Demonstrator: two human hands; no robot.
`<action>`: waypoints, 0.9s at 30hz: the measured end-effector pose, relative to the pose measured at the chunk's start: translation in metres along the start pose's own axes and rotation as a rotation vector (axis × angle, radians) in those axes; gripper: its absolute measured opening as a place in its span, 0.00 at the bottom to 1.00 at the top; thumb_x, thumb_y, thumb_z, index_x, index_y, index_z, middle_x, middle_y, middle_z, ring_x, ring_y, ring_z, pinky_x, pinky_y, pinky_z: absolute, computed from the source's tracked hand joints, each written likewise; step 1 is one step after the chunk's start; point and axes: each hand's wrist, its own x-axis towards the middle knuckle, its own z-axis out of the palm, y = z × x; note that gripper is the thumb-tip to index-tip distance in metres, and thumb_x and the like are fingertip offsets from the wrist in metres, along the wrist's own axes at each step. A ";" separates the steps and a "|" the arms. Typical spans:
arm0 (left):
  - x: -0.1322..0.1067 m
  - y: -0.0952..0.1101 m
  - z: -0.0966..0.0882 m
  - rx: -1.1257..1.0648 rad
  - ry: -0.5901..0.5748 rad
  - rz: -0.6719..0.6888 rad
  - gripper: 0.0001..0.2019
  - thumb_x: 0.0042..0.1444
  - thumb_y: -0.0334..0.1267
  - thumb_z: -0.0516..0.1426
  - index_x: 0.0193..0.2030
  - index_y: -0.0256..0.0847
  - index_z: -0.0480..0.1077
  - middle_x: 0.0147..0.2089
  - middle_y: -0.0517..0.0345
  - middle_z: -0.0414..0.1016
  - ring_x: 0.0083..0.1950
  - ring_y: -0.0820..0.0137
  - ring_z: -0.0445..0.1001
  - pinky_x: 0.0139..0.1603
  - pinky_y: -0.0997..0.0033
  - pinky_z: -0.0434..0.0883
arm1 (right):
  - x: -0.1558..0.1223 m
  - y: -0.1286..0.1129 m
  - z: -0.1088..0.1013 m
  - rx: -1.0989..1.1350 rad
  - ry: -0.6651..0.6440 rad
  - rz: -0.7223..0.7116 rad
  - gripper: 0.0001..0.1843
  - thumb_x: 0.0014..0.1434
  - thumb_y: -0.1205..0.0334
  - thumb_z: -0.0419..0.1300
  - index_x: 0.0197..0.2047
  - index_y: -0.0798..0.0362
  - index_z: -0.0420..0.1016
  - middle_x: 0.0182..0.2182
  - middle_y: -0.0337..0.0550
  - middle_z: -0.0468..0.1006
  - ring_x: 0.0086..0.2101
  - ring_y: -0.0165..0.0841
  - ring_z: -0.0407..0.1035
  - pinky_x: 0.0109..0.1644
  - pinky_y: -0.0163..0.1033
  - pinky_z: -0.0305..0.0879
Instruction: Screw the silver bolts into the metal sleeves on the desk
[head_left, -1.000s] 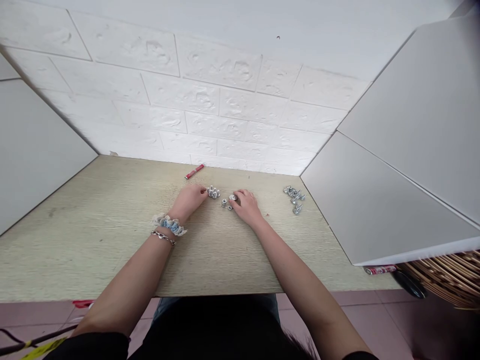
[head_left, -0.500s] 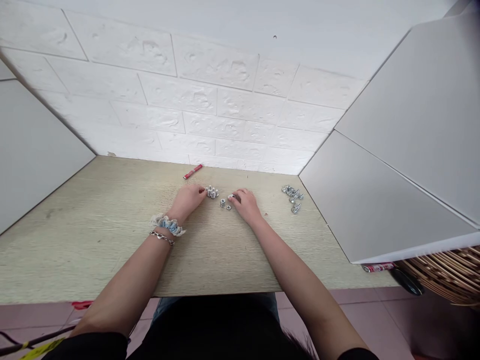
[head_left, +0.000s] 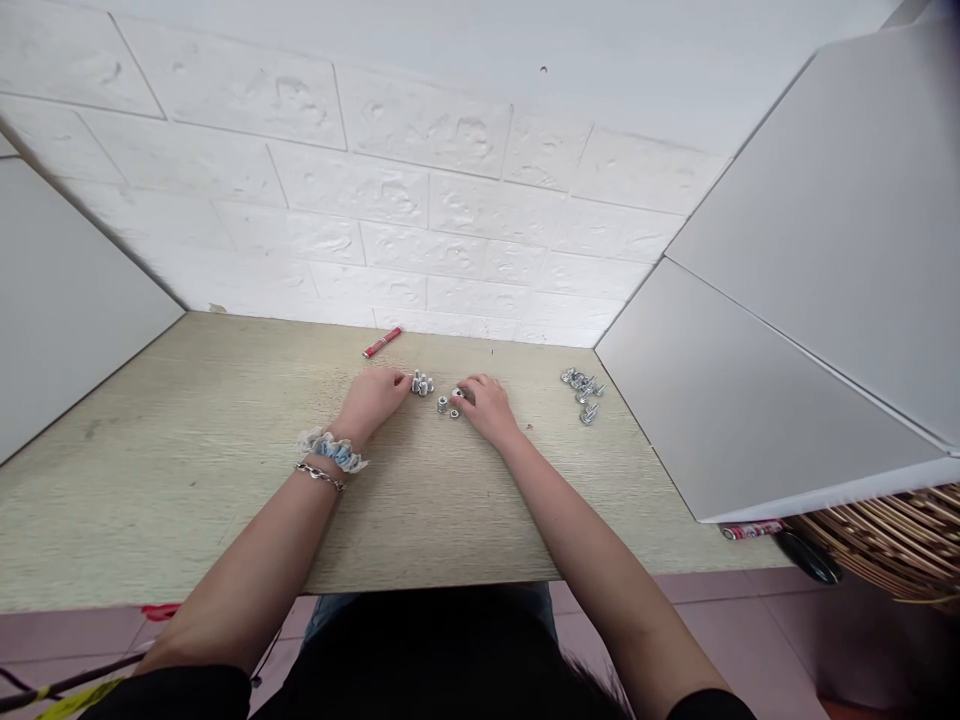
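Pale wooden desk [head_left: 225, 470] against white brick: small metal fastener [head_left: 458, 393] pinched under right hand [head_left: 484, 405] fingertips, now drawn slightly nearer two loose nuts [head_left: 447, 406] just left of them. Left hand [head_left: 373, 396] unmoved, fingers curled loosely, tips touching upright cluster [head_left: 421, 383]; bolt pile [head_left: 582, 390] well right, red pen [head_left: 382, 342] beyond.

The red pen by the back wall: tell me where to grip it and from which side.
The red pen lies flat on the table, slanted, apart from the wall and from the small metal parts near the left hand. Probably best to come straight down from above and pinch the middle of the barrel across its narrow width; both long sides look free for the fingers.
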 end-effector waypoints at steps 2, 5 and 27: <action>-0.001 0.001 -0.001 0.004 -0.003 -0.002 0.19 0.55 0.47 0.45 0.34 0.42 0.75 0.34 0.51 0.76 0.35 0.63 0.71 0.32 0.71 0.60 | 0.000 0.000 0.000 -0.003 -0.010 -0.002 0.14 0.55 0.53 0.55 0.41 0.51 0.71 0.41 0.43 0.69 0.44 0.34 0.59 0.48 0.39 0.51; -0.002 0.003 -0.002 0.009 -0.003 0.005 0.19 0.56 0.46 0.45 0.33 0.41 0.74 0.33 0.52 0.76 0.34 0.64 0.71 0.30 0.72 0.59 | 0.000 0.000 0.000 -0.004 -0.021 0.006 0.12 0.55 0.54 0.55 0.40 0.51 0.71 0.42 0.43 0.69 0.44 0.34 0.59 0.48 0.40 0.51; -0.005 0.004 -0.004 0.002 0.018 0.036 0.19 0.56 0.45 0.44 0.25 0.39 0.71 0.27 0.52 0.74 0.28 0.67 0.68 0.27 0.71 0.56 | -0.001 0.001 -0.003 0.021 -0.026 -0.001 0.12 0.56 0.56 0.53 0.39 0.53 0.71 0.42 0.43 0.71 0.43 0.34 0.60 0.48 0.40 0.53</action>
